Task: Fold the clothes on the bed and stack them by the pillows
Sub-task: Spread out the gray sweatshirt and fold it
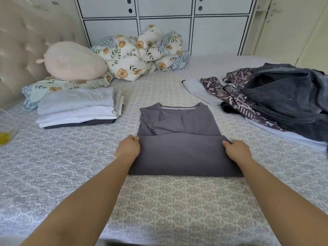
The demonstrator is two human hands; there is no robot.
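Note:
A grey T-shirt (179,139) lies in the middle of the bed (168,201), sleeves folded in and its lower part doubled up toward the collar. My left hand (128,147) pinches the left corner of the folded-over hem. My right hand (237,150) pinches the right corner. A stack of folded clothes (78,109) in pale blue, white and dark grey sits at the left, beside the pillows (72,61). An unfolded heap of clothes (275,98), dark denim, patterned purple and white pieces, lies at the right.
A bunched floral duvet (145,54) lies at the back against the white cabinets (165,18). The padded headboard (19,50) runs along the left. A clear round object with something yellow (6,128) sits at the left edge.

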